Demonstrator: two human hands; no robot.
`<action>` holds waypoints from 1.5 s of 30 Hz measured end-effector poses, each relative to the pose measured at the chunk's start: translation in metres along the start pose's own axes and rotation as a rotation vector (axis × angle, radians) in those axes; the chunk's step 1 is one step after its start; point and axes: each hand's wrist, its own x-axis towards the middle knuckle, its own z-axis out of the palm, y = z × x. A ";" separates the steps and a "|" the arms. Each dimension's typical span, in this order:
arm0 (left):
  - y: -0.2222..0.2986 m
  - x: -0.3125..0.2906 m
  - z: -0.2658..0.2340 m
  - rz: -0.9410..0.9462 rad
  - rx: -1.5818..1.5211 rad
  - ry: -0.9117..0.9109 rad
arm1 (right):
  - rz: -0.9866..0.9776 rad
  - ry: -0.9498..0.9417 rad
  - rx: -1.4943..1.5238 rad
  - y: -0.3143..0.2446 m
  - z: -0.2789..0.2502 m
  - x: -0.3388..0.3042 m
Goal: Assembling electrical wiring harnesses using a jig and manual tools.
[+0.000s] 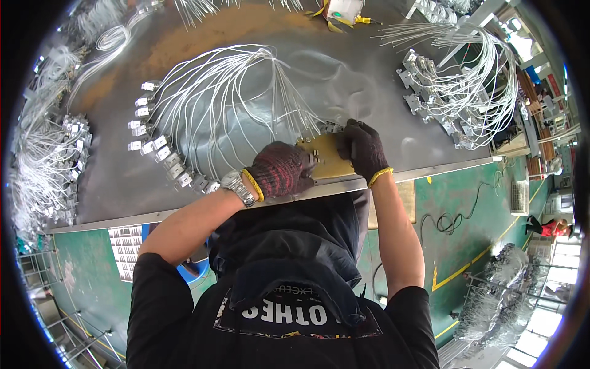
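Both hands wear dark knitted gloves with yellow cuffs and work at a small brass-coloured plate (337,165) by the table's front edge. My left hand (279,169) rests at the plate's left side, fingers curled near small metal fittings on it; what they hold is hidden. My right hand (364,147) is closed at the plate's upper right, beside a small metal bracket (332,127); whether it grips the bracket is unclear. Beyond my left hand fans a spread of thin silvery cables (212,80), their outer ends carrying a curved row of metal brackets (161,147).
Bundles of cables with brackets lie on the metal table (381,80) at left (52,166) and right (473,92). A white box-like item (344,10) sits at the far edge. On the green floor are a black cord (452,221) and racks of cables (501,289). A person (550,227) is far right.
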 end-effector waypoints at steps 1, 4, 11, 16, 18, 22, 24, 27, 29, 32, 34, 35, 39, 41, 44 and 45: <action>0.000 0.001 0.003 -0.006 0.062 0.123 | 0.000 0.000 0.001 0.002 -0.003 0.000; 0.010 0.003 -0.001 -0.096 0.162 0.205 | -0.075 -0.064 -0.113 0.008 -0.002 -0.006; 0.010 0.006 0.014 -0.162 0.288 0.331 | -0.169 0.060 -0.109 0.022 0.014 -0.013; -0.001 0.006 0.024 -0.149 0.321 0.406 | 0.216 0.078 0.242 -0.006 0.041 -0.042; -0.004 0.009 0.025 -0.104 0.346 0.486 | 0.229 0.058 0.299 0.002 0.050 -0.059; 0.008 0.010 0.015 -0.101 0.314 0.366 | 0.229 0.020 0.391 0.010 0.060 -0.073; 0.012 0.006 0.014 -0.129 0.326 0.353 | 0.208 -0.008 0.335 0.016 0.055 -0.073; 0.008 0.001 0.018 0.033 0.309 0.414 | -0.424 0.013 -0.370 0.026 0.046 -0.070; 0.007 -0.002 0.020 0.107 0.344 0.411 | -0.120 -0.003 -0.027 0.009 0.044 -0.073; 0.008 -0.001 0.011 0.035 0.281 0.314 | 0.149 0.141 0.285 -0.008 0.049 -0.070; 0.005 0.000 0.009 -0.027 0.228 0.228 | 0.134 0.173 0.196 -0.008 0.050 -0.069; 0.001 0.003 0.009 -0.003 0.158 0.226 | 0.125 0.213 0.145 -0.008 0.050 -0.069; -0.005 0.012 0.008 0.030 0.015 0.206 | 0.092 0.214 -0.070 -0.008 0.045 -0.064; -0.005 0.015 0.007 0.052 0.037 0.214 | 0.084 0.208 -0.115 -0.009 0.043 -0.063; -0.003 0.014 0.007 0.081 0.076 0.297 | 0.065 0.192 -0.180 -0.009 0.042 -0.061; -0.002 0.013 0.007 0.087 0.093 0.373 | 0.054 0.180 -0.199 -0.009 0.042 -0.060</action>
